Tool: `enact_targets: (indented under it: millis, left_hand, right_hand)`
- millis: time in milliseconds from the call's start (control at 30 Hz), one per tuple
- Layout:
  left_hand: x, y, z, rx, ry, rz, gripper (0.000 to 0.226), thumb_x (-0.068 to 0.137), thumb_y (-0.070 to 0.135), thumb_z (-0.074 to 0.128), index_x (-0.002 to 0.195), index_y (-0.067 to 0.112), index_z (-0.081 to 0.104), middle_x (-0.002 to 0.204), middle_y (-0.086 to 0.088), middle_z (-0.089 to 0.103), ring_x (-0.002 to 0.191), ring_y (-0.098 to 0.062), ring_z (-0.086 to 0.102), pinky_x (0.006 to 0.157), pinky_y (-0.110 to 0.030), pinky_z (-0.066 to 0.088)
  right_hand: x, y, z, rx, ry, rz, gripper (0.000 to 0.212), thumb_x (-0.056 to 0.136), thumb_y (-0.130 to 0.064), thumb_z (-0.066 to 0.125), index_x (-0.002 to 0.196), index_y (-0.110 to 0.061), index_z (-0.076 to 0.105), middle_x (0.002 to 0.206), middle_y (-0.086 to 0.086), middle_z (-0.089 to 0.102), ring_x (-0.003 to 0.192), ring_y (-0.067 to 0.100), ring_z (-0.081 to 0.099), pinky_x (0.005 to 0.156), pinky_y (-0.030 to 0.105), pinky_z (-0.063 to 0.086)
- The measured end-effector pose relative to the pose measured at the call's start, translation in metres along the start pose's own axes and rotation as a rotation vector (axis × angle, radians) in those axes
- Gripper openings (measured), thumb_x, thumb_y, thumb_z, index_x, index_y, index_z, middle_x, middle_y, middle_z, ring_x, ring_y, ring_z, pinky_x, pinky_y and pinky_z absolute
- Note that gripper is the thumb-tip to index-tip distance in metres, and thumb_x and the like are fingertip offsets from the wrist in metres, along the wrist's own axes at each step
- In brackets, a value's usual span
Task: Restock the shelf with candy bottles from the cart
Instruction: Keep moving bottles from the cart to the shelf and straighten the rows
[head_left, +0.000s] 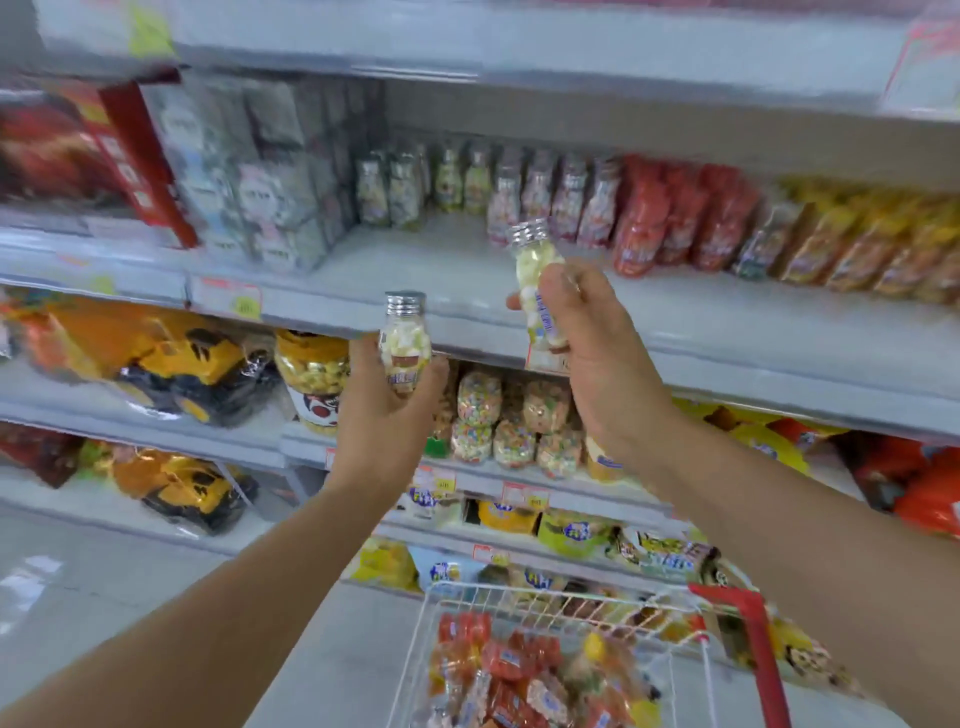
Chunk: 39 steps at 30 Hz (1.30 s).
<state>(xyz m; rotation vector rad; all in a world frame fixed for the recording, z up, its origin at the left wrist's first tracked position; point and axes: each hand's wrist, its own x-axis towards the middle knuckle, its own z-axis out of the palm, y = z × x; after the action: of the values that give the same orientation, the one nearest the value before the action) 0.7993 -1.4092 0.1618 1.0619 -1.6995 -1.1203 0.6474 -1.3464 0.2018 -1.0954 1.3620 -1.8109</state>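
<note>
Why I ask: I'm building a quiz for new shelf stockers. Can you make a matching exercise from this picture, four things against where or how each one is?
Column A
1. left hand
2. right hand
3. row of red packets
4. cart

Column B
a. wire-sided, bottom right, red handle
b. grips the tilted bottle
c. on the shelf, right of the bottle row
d. grips the upright bottle

Pairs: 1-d, 2-b, 3-c, 4-a
</note>
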Motion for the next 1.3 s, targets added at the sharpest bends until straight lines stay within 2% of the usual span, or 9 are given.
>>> enact_targets:
  millis: [133, 267, 367, 467, 733, 867, 1033, 1167, 1300]
  left_hand:
    - [0.033, 0.024, -0.009, -0.038, -0.057, 0.009, 0.015, 0.100, 0.029, 0.041, 0.108, 0.016, 0.040, 0.082, -0.001, 0.044, 0.066, -0.010, 0.040, 0.061, -0.029, 0.035]
    - [0.067, 0.029, -0.015, 0.019, -0.080, 0.045, 0.019, 0.099, 0.035, 0.047, 0.112, 0.021, 0.047, 0.089, 0.001, 0.054, 0.076, -0.016, 0.051, 0.065, -0.029, 0.040]
    - [0.092, 0.025, -0.019, 0.094, -0.124, 0.102, 0.030, 0.095, 0.043, 0.054, 0.120, 0.027, 0.051, 0.115, -0.001, 0.054, 0.099, -0.015, 0.057, 0.076, -0.021, 0.042]
    - [0.113, 0.022, -0.019, 0.153, -0.143, 0.179, 0.032, 0.093, 0.043, 0.058, 0.121, 0.027, 0.057, 0.116, -0.003, 0.057, 0.105, -0.018, 0.056, 0.089, -0.032, 0.045]
    - [0.154, 0.013, -0.009, 0.291, -0.123, 0.203, 0.020, 0.089, 0.032, 0.066, 0.106, 0.021, 0.064, 0.101, 0.000, 0.066, 0.094, -0.018, 0.059, 0.082, -0.036, 0.048]
    - [0.168, 0.009, -0.006, 0.367, -0.139, 0.204, 0.017, 0.089, 0.031, 0.067, 0.101, 0.019, 0.064, 0.090, 0.002, 0.066, 0.085, -0.018, 0.060, 0.074, -0.033, 0.047]
    - [0.184, 0.004, -0.005, 0.434, -0.158, 0.191, 0.030, 0.088, 0.035, 0.068, 0.109, 0.014, 0.063, 0.097, -0.002, 0.067, 0.090, -0.022, 0.062, 0.083, -0.039, 0.051]
    - [0.186, 0.002, -0.006, 0.440, -0.130, 0.202, 0.026, 0.086, 0.032, 0.070, 0.104, 0.014, 0.063, 0.091, 0.000, 0.067, 0.084, -0.019, 0.062, 0.078, -0.035, 0.051]
    - [0.187, -0.002, -0.008, 0.423, -0.128, 0.189, 0.040, 0.084, 0.031, 0.072, 0.119, 0.016, 0.061, 0.098, 0.004, 0.068, 0.086, -0.015, 0.062, 0.080, -0.031, 0.050]
  right_hand:
    - [0.039, -0.009, -0.001, -0.104, 0.077, -0.036, 0.009, 0.099, -0.030, 0.051, 0.094, -0.023, 0.052, 0.091, -0.001, 0.057, 0.073, 0.005, 0.052, 0.060, 0.012, 0.043]
    - [0.067, 0.002, -0.003, -0.171, 0.074, -0.026, 0.015, 0.098, -0.027, 0.054, 0.107, -0.015, 0.056, 0.099, 0.001, 0.059, 0.080, 0.009, 0.059, 0.076, 0.027, 0.054]
    - [0.083, 0.007, -0.005, -0.214, 0.078, -0.022, 0.019, 0.099, -0.024, 0.053, 0.115, -0.015, 0.055, 0.099, -0.004, 0.059, 0.084, 0.006, 0.059, 0.077, 0.021, 0.050]
    - [0.098, 0.013, -0.008, -0.304, 0.077, -0.031, 0.023, 0.099, -0.022, 0.052, 0.119, -0.012, 0.057, 0.099, -0.008, 0.061, 0.085, 0.000, 0.057, 0.077, 0.010, 0.044]
    - [0.129, 0.032, -0.022, -0.522, 0.003, 0.048, 0.025, 0.101, -0.013, 0.048, 0.123, -0.005, 0.057, 0.118, 0.012, 0.065, 0.111, 0.028, 0.061, 0.103, 0.046, 0.046]
    - [0.140, 0.036, -0.021, -0.555, -0.056, 0.104, 0.027, 0.100, -0.005, 0.047, 0.125, -0.004, 0.054, 0.123, 0.017, 0.062, 0.116, 0.032, 0.058, 0.104, 0.047, 0.045]
    - [0.150, 0.039, -0.015, -0.525, -0.082, 0.120, 0.031, 0.098, -0.001, 0.049, 0.128, -0.006, 0.052, 0.122, 0.014, 0.061, 0.117, 0.028, 0.058, 0.104, 0.043, 0.046]
    - [0.153, 0.039, -0.007, -0.567, -0.057, 0.128, 0.042, 0.084, -0.027, 0.073, 0.120, -0.014, 0.055, 0.108, 0.001, 0.067, 0.098, 0.014, 0.064, 0.090, 0.027, 0.053]
    - [0.158, 0.045, -0.001, -0.743, 0.061, 0.075, 0.065, 0.066, -0.033, 0.087, 0.113, -0.012, 0.047, 0.108, 0.002, 0.063, 0.098, 0.019, 0.062, 0.088, 0.038, 0.052]
